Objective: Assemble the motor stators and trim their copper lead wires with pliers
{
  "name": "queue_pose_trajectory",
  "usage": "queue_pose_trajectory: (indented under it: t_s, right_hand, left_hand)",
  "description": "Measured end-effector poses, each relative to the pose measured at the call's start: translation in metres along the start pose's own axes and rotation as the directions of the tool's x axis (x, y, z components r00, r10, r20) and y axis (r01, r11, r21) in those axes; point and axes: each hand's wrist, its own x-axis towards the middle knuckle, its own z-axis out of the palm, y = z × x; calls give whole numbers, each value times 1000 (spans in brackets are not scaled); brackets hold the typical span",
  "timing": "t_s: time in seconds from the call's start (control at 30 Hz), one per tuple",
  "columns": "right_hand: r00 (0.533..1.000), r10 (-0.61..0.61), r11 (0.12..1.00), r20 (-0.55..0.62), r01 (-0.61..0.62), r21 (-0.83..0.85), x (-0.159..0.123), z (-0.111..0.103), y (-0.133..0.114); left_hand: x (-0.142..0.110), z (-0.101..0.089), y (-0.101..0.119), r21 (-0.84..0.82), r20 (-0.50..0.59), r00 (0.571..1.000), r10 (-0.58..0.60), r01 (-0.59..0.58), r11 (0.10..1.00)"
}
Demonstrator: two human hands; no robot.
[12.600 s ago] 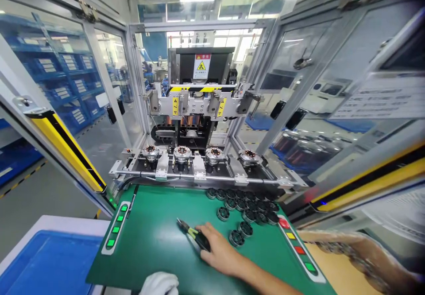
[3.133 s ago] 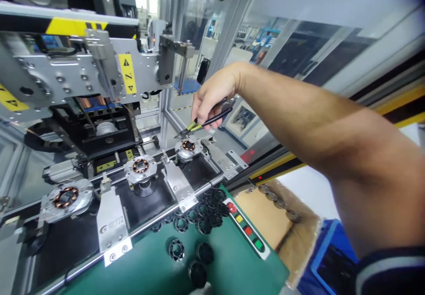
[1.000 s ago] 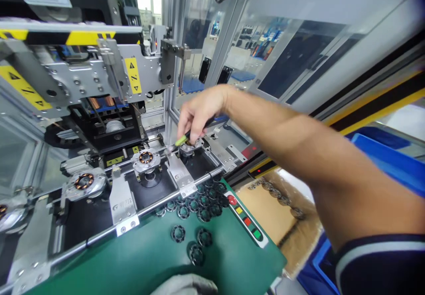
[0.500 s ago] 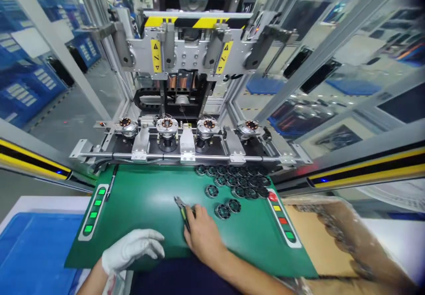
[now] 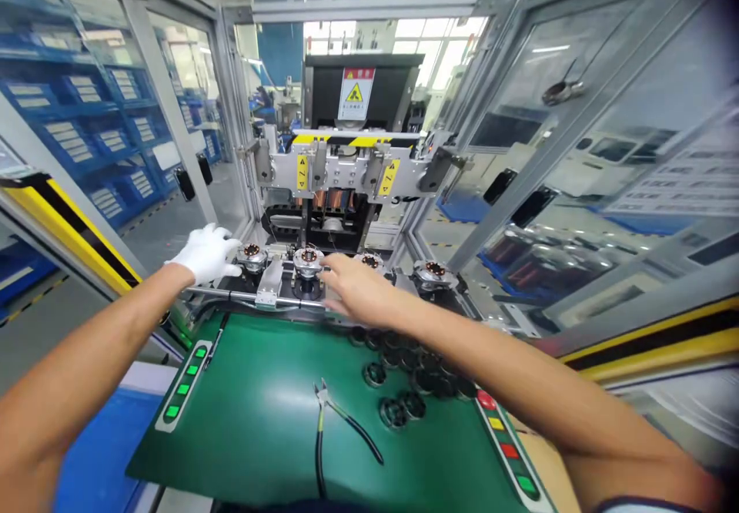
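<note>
My left hand, in a white glove, reaches to the leftmost round metal fixture with its fingers spread. That fixture carries a ring-shaped part with copper windings. My bare right hand is beside the second fixture, fingers apart and slightly blurred; it partly covers the third fixture. I see nothing held in either hand, and cannot tell whether the fingertips touch the fixtures. On the green work surface lie cutting pliers, their handles spread.
Several black ring parts sit on the green surface at the right, partly under my right forearm. Button panels flank it. A fourth fixture stands at right. Above the row hangs a metal machine head.
My right hand has let go of the pliers, which now lie on the green surface. Both hands have moved forward to the fixtures. The view has tilted upward.
</note>
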Motion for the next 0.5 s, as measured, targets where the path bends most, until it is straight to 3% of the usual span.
queue_pose_trajectory:
  t_s: [0.07,0.17,0.3,0.5]
  right_hand:
    - [1000,15,1000,10,-15,-17,40,-7,26]
    - [998,51,998,38,-50,-22,79,6,51]
    - [994,57,998,95,-57,-3,99,31,63]
    - [967,44,998,252,-53,27,116,46,70]
  left_hand:
    - [30,0,-2,23,47,999,2,-3,1000]
    - [53,5,0,37,118,993,5,-9,999]
    - [67,13,-1,47,212,977,26,-37,998]
    - [91,30,-5,28,383,921,76,-94,995]
